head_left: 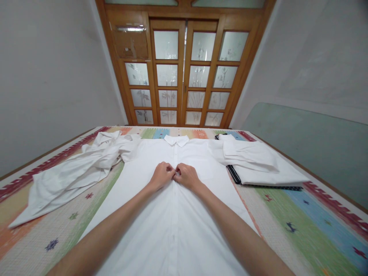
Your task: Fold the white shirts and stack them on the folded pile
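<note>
Forearms [115, 228] — shirt [161, 222] lengthwise, collar [170, 140] away

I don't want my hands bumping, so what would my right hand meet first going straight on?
Probably your left hand, close beside it over the white shirt; exact depth is unclear.

Passage lay open over the white shirt [161, 226] at lower center, between two forearms [115, 228]; a crumpled garment [69, 178] obstructed mid-left, folded clothes [270, 176] mid-right

Slim bare forearms [120, 223] taper to the left hand [162, 174] and right hand [187, 176].
</note>
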Demonstrator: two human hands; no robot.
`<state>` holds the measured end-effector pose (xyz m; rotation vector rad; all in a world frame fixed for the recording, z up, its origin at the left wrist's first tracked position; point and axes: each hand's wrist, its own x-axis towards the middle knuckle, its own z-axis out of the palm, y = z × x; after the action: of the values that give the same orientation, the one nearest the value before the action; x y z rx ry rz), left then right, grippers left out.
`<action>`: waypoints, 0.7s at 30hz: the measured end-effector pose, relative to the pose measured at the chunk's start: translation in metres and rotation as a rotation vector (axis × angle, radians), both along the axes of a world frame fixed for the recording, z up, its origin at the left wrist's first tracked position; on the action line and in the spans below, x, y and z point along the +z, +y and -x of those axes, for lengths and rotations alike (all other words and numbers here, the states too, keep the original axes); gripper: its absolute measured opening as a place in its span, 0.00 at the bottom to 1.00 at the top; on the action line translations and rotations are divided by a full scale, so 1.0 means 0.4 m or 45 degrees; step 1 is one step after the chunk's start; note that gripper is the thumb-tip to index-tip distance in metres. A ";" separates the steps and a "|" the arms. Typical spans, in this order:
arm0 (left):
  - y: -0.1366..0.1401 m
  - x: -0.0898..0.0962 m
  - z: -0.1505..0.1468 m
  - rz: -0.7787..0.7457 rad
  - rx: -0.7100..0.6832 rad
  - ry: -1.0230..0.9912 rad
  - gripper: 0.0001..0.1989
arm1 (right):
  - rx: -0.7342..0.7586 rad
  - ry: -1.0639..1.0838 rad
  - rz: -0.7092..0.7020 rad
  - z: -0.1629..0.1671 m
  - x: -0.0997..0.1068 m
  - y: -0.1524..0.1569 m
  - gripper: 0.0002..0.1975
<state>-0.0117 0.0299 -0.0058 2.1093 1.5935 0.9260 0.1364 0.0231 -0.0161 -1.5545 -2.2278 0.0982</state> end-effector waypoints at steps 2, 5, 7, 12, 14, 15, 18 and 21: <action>-0.002 0.004 -0.002 0.059 -0.024 0.019 0.07 | 0.003 0.021 -0.001 -0.001 -0.001 0.002 0.07; -0.002 0.011 -0.005 0.199 -0.039 0.007 0.09 | 0.004 0.032 0.006 -0.001 -0.001 0.004 0.07; -0.001 0.016 -0.006 0.258 -0.032 0.012 0.09 | 0.004 0.029 0.008 -0.001 0.000 0.003 0.07; -0.002 0.019 -0.011 0.223 -0.049 -0.030 0.08 | 0.023 0.031 -0.005 -0.003 -0.001 0.003 0.08; -0.003 0.018 -0.012 0.203 -0.053 -0.068 0.08 | 0.028 0.041 -0.005 -0.004 0.000 0.003 0.07; -0.003 0.018 -0.013 0.202 -0.046 -0.083 0.08 | 0.031 0.047 -0.004 -0.005 0.001 0.002 0.07; -0.003 0.020 -0.013 0.219 -0.009 -0.129 0.06 | 0.038 0.058 -0.004 -0.006 0.005 -0.001 0.07; -0.003 0.023 -0.012 0.233 0.016 -0.167 0.05 | 0.038 0.070 0.004 -0.006 0.010 -0.003 0.06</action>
<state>-0.0069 0.0288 0.0036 1.8773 1.5638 0.8679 0.1387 0.0218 -0.0123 -1.5028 -2.2096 0.1516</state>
